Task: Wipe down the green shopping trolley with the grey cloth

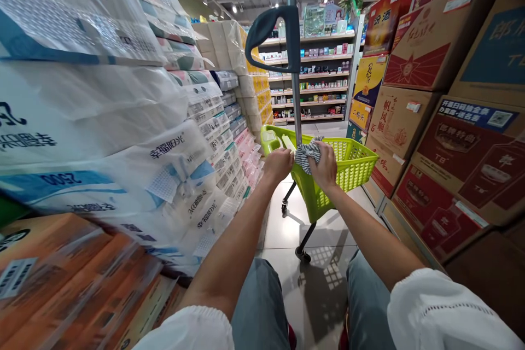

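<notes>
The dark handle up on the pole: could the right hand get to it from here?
Probably yes: nothing visible blocks the way up to the dark handle, though the right hand holds the striped cloth.

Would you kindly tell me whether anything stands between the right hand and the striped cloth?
Nothing visible does: the right hand already holds the cloth, bunched at the pole's foot by the basket's near edge. The left hand is beside it.

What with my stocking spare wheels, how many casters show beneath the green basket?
2. One caster is on the farther leg, left in the picture; the other caster is on the nearer leg. More may be hidden behind the green basket.
</notes>
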Demonstrator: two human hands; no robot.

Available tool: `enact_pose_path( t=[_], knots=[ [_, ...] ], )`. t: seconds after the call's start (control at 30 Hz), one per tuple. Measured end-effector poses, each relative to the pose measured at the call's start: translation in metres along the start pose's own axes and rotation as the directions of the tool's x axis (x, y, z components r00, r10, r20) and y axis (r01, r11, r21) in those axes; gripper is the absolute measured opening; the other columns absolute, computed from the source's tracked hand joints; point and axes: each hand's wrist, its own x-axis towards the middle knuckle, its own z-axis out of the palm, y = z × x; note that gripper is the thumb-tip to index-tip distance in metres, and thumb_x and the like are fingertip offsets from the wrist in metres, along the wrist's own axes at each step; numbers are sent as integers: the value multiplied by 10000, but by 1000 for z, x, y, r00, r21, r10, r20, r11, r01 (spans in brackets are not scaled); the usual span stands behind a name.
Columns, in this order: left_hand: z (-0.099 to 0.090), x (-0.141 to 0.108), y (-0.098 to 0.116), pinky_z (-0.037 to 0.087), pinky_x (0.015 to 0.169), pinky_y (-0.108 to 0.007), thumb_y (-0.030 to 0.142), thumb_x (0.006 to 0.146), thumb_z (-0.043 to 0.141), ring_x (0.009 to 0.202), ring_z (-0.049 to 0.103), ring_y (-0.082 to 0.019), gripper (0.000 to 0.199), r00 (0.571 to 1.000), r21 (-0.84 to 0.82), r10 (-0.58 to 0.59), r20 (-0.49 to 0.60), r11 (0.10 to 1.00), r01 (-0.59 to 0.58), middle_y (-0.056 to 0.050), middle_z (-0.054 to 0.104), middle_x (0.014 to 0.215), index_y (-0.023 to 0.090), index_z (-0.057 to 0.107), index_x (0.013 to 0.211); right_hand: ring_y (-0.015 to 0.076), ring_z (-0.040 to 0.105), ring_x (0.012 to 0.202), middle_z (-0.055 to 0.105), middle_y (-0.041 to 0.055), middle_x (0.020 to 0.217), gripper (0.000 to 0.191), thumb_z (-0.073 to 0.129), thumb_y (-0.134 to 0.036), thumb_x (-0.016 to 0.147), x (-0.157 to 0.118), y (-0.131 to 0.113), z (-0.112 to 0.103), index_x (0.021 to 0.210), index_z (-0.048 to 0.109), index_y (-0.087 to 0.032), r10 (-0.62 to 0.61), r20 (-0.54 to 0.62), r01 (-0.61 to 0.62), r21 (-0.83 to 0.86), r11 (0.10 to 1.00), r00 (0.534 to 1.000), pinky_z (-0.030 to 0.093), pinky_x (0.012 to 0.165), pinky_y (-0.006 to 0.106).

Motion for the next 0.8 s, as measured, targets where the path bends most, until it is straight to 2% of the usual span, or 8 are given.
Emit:
enact_pose_path(
  t=[0.13,0.23,0.37,0.5,0.57,0.67,0.73,0.8],
  knots=[
    [14,-3,1,406,773,-361,249,840,476,742,608,-241,283,999,207,37,33,977,-43,-152,668,753,114,699,730,320,393,1233,399,120,1393,498,518,-333,825,-30,-12,21,1313,477,-241,-140,45,144,-102,984,989,336,1031,483],
    [17,-1,-2,395,750,-348,239,803,513,734,607,-236,236,996,270,88,-4,959,-84,-145,674,760,115,706,745,316,410,1206,451,132,1343,512,505,-348,844,-42,-1,42,1337,463,-216,-197,52,203,-139,969,979,340,1028,477],
    [17,1,-6,375,707,-333,263,836,466,718,601,-215,301,995,267,85,-41,961,-71,-122,674,731,133,707,710,282,460,1127,538,112,1233,444,491,-380,878,-35,24,54,1297,510,-235,-286,95,299,-179,937,953,396,971,426],
    [17,3,-8,351,660,-324,304,894,382,660,584,-186,426,995,268,74,-65,962,-54,-92,670,689,154,698,650,265,473,1067,553,102,1201,426,518,-405,873,-25,51,48,1262,534,-231,-354,154,380,-205,902,923,431,897,391],
    [18,5,-10,336,631,-322,316,900,369,624,569,-175,455,995,260,72,-72,964,-51,-77,662,658,160,688,616,263,472,1060,549,102,1196,413,535,-395,861,-25,65,44,1237,547,-224,-303,140,328,-216,920,943,432,895,387],
    [21,7,-11,316,602,-319,318,896,368,587,549,-167,466,996,242,57,-72,970,-38,-68,646,619,163,682,588,268,466,1074,539,122,1182,399,518,-345,861,-28,77,41,1227,534,-187,-124,24,127,-204,971,992,427,907,404],
    [23,8,-11,312,602,-321,319,891,374,594,552,-172,461,996,240,48,-76,970,-29,-73,647,620,160,689,593,267,460,1091,536,127,1172,394,505,-325,860,-30,70,44,1225,522,-177,-67,-29,62,-156,986,997,417,926,414],
    [24,9,-11,318,618,-326,317,883,389,623,568,-184,443,995,246,45,-92,969,-21,-88,661,650,152,702,617,259,459,1098,537,118,1168,389,508,-315,853,-30,51,50,1220,519,-186,-102,-25,99,-102,990,995,406,944,406]
  ],
)
